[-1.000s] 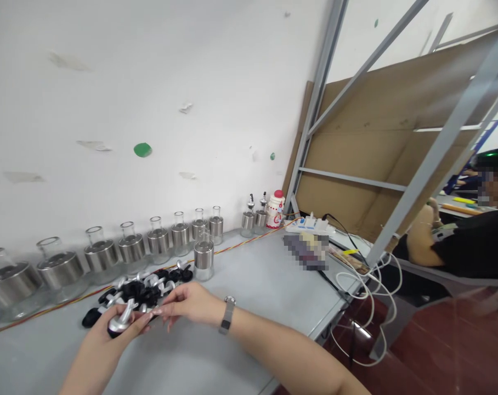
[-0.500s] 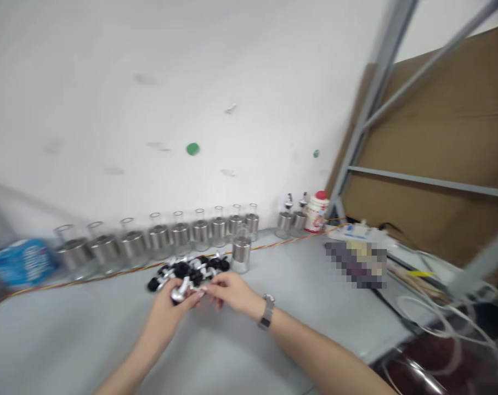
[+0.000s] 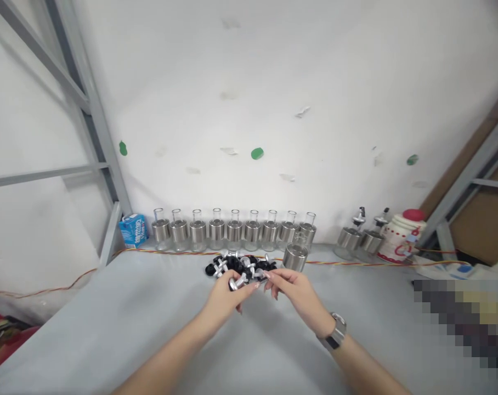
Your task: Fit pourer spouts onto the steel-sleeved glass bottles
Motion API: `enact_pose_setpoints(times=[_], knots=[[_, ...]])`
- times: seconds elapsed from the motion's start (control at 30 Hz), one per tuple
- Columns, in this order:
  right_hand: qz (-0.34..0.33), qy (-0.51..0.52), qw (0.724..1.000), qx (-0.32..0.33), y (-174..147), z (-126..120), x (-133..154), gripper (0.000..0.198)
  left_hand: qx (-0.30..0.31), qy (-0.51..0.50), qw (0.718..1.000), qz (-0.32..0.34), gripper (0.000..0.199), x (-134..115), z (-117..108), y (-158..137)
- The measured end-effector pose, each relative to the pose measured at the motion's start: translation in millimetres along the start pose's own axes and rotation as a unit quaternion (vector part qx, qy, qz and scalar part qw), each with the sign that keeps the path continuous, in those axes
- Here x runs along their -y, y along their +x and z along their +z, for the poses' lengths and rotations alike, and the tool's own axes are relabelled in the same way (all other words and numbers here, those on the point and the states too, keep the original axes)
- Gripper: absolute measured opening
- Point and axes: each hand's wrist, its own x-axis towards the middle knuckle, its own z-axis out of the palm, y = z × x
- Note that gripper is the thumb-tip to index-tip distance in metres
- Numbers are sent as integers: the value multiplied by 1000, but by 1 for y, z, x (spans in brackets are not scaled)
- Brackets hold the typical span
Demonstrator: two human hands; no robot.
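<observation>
My left hand [image 3: 221, 300] is closed around a silver-and-black bottle pourer [image 3: 237, 282], with the thumb stretched toward the right. My right hand [image 3: 296, 291] pinches at fingertip level just beside it; whatever small piece lies between those fingers is too blurred to name. Right behind both hands lies a heap of pourers [image 3: 232, 265] in black and silver. A glass bottle with a metal sleeve [image 3: 295, 255] stands just behind my right hand, its neck bare.
Several sleeved glass bottles [image 3: 235, 233] line the wall. To the right are two bottles fitted with pourers [image 3: 350, 238] and a white jar with a red lid [image 3: 401, 233]. A blue carton [image 3: 134, 230] stands at left. A twisted wire [image 3: 191, 253] crosses the grey table [image 3: 121, 307].
The view has swung left, so the scene sits further right and the left metal frame shows. Both hands stay together by the pourer heap, the left still holding its pourer.
</observation>
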Motion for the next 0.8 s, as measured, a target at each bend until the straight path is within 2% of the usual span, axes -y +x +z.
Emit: enact_pose_setpoints(times=[0.13, 0.23, 0.37, 0.47, 0.8], knots=[[-12, 39, 999, 6, -2, -2, 4, 26, 103, -122, 986, -50, 31, -8, 0, -8], [7, 68, 997, 28, -3, -1, 3, 27, 129, -163, 977, -51, 31, -5, 1, -9], [47, 105, 990, 83, -3, 3, 1, 30, 116, -165, 977, -71, 35, 0, 3, -5], [52, 106, 988, 101, -2, 6, -2, 31, 129, -163, 975, -82, 36, -2, 5, -4], [42, 75, 992, 92, -1, 6, -2, 30, 193, -92, 976, -35, 30, -5, 3, -13]])
